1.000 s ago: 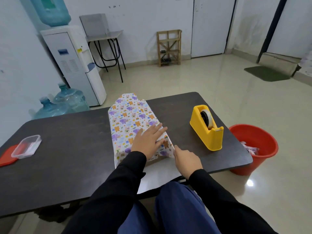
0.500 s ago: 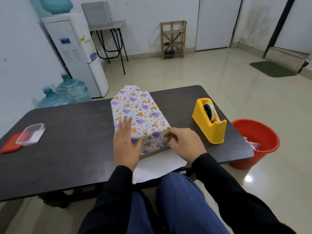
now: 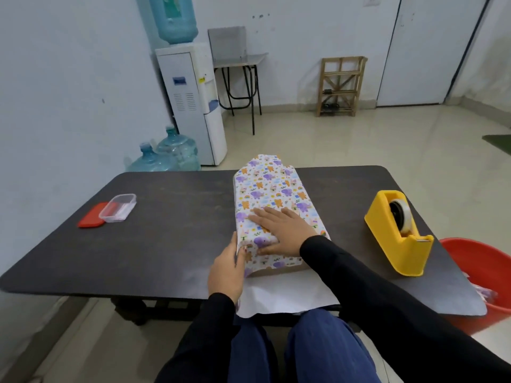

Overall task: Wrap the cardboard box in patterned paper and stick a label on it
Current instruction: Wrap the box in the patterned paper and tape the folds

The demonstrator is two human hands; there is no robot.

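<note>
Presently on the bench point(image 3: 171, 244), a dark, matt, round-cornered slab: one cardboard box point(image 3: 284, 268), oblong, covered over top and sides in patterned paper point(image 3: 272, 194), glossy white printed with purple elephants, orange bears and rainbows; only a thin tan strip of card shows at the near lower edge. Paper's plain white underside point(image 3: 287, 295) lies flat from the box's near end and overhangs the bench edge toward the lap. Right hand point(image 3: 279, 229): palm down on the box top, fingers point(image 3: 258, 217) spread and flat, pointing left across the paper, gripping nothing. Left hand point(image 3: 226, 272): set against the box's near left corner, just below the right hand's fingertips; thumb on the paper edge, remaining fingers hidden behind the hand, so cannot tell whether they pinch the sheet. Beyond the right wrist, well apart: tape dispenser point(image 3: 398, 236), yellow moulded plastic, wedge-shaped, roll of clear tape seated in it. Far to the left of the fingers: clear plastic tub point(image 3: 117, 208), rectangular, touching its red lid point(image 3: 91, 218). Off the bench's right end: red bucket point(image 3: 486, 272), round, smooth plastic.
</note>
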